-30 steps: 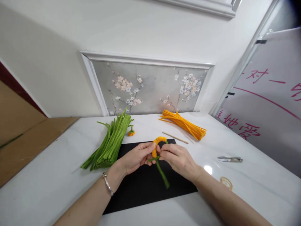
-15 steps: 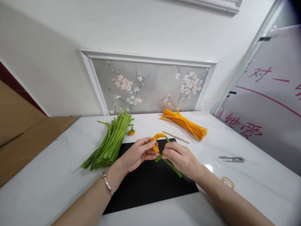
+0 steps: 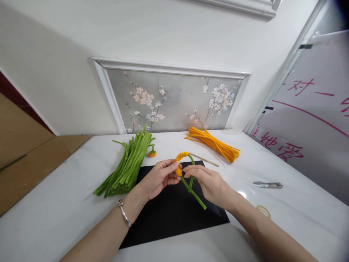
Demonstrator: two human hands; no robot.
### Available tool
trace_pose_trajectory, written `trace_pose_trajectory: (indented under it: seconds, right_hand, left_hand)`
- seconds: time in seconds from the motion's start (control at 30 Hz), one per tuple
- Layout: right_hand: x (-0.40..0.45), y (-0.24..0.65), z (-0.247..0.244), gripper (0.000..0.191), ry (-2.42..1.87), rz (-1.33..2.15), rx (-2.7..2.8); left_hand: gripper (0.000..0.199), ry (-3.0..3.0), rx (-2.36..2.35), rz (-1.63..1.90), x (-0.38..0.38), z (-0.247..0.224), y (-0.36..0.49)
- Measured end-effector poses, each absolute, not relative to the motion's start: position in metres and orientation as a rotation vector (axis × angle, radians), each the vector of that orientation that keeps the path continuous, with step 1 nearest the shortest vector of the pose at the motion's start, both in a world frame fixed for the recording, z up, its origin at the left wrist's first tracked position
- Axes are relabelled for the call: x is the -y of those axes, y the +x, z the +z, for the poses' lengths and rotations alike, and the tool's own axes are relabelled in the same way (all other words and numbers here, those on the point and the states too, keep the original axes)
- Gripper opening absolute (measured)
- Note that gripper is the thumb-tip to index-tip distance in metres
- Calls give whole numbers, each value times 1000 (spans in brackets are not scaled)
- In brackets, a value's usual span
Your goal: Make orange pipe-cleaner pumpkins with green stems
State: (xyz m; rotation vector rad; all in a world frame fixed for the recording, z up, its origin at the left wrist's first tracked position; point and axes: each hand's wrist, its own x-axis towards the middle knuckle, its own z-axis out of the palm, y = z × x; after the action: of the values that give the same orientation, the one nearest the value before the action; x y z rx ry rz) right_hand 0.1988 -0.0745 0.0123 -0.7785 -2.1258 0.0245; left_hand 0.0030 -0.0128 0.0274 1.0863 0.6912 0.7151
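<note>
My left hand (image 3: 163,175) is closed, pinching an orange coil (image 3: 178,171) of pipe cleaner between thumb and fingers. The coil is wound along a green pipe cleaner (image 3: 196,198), bent into an arch whose two green ends hang down and cross below. Just right of the coil, my right hand (image 3: 211,181) has loosely curved fingers, apart from a grip, with the fingertips close to the coil and the green strand. Whether they touch it I cannot tell. Both hands are above a black mat (image 3: 169,218).
Green pipe cleaners (image 3: 128,167) lie bundled at left, beside a small orange-and-green piece (image 3: 152,153). Orange pipe cleaners (image 3: 215,143) and a thin stick (image 3: 205,160) lie behind the hands. Small snips (image 3: 267,185) and rubber bands (image 3: 263,211) are at right on the white table (image 3: 297,225).
My right hand has let go of the green ends and its fingers have shifted up and left toward the coil. The green ends now hang free.
</note>
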Motion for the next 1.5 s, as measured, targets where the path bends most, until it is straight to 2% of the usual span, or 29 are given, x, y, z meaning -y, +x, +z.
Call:
trace_pose_trajectory:
  seconds: [0.1,0.33,0.6,0.8,1.5]
  right_hand:
    - [74,200,11,47,-714,82,2169]
    - [71,206,5,20,-744,-160,2192]
    - [73,205,17,20,-866,-607,2065]
    - [81,193,13,15,-837,-581,2150]
    - [79,185,8,18,-917,-733,2118]
  left_hand:
    - [16,1054,-750,733,11,28,1]
    - [21,1123,-783,715,10,27,0]
    - [26,1329,-831,694,13,25,6]
    - [26,1225,-867,801,22,30,15]
    - [26,1189,-844,948,34,32,26]
